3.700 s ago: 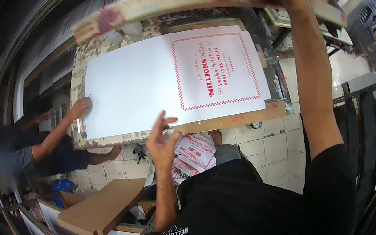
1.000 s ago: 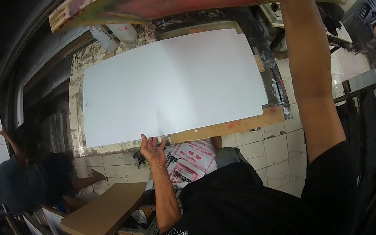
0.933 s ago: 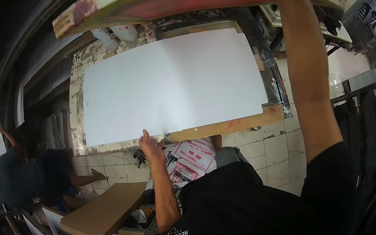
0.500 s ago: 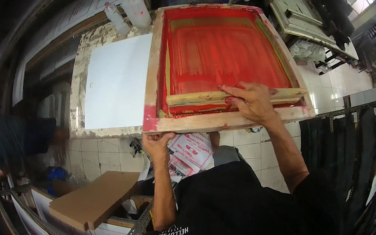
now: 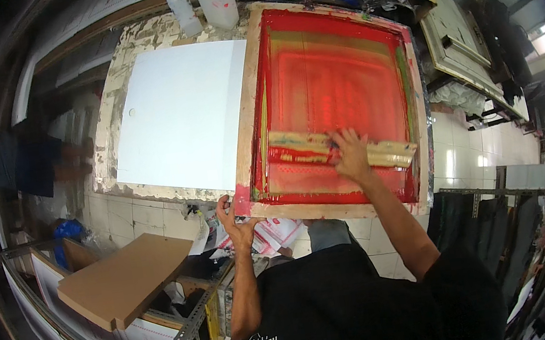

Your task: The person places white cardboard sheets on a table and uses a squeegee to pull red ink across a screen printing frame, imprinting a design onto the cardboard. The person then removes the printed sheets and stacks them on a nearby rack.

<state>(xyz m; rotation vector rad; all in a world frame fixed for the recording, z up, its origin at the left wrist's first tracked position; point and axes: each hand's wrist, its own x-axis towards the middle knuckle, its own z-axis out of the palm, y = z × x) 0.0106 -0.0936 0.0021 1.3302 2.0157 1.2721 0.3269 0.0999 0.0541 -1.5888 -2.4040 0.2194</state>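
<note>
A wooden-framed printing screen (image 5: 333,210), its mesh coated in red ink, lies on the worn table, right of a large white sheet (image 5: 176,114). My right hand (image 5: 353,157) is closed on a wooden squeegee (image 5: 391,153), which lies across the near half of the mesh with red ink along its near side. My fingers hide part of its middle. My left hand (image 5: 237,228) is at the screen's near left corner, thumb and fingers apart. Whether it touches the frame's edge I cannot tell.
A bottle (image 5: 182,10) and a whitish jug (image 5: 217,2) stand at the table's back edge. Flat brown cardboard (image 5: 128,275) rests on a metal rack at lower left. Another person (image 5: 16,159) is at the far left. Dark panels (image 5: 501,229) stand in a rack at right.
The screen's near edge has come down flatter and closer to me. The squeegee has moved away from that edge onto the mesh. My left hand's fingers have come out from under the frame and spread.
</note>
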